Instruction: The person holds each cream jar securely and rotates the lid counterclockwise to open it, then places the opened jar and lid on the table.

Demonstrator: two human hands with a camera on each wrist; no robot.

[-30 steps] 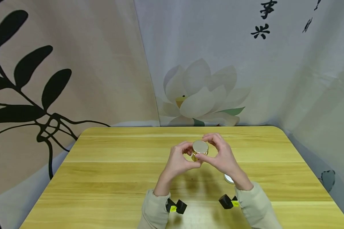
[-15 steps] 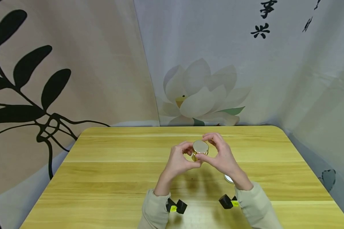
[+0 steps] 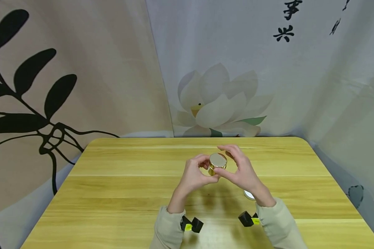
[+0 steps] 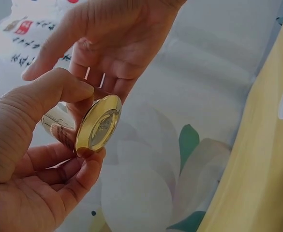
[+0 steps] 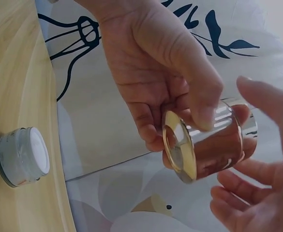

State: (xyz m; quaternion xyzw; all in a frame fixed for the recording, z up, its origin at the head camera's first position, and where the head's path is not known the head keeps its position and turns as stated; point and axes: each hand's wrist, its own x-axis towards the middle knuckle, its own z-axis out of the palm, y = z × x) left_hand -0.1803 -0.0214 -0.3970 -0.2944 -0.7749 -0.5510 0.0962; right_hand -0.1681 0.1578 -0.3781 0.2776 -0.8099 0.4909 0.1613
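Observation:
A shiny gold jar (image 3: 217,160) is held up above the table in the head view, its pale round top facing up. My left hand (image 3: 197,173) grips it between thumb and fingers. In the left wrist view the jar's gold base (image 4: 98,126) shows, with small print too blurred to read. My right hand (image 3: 241,171) is spread around the upper end. The right wrist view shows a seam near that end of the gold jar (image 5: 216,147), and the right thumb (image 5: 262,99) stands clear of it. Whether the right fingers touch it is hard to tell.
A small glass jar (image 5: 22,157) with a white top stands on the wooden table (image 3: 118,193), partly hidden behind the right wrist in the head view. Behind the table hangs a printed curtain (image 3: 112,69) with leaves, a lotus and black characters.
The right fingers have loosened and spread slightly away from the gold jar's upper end. The left hand and the jar stay where they were.

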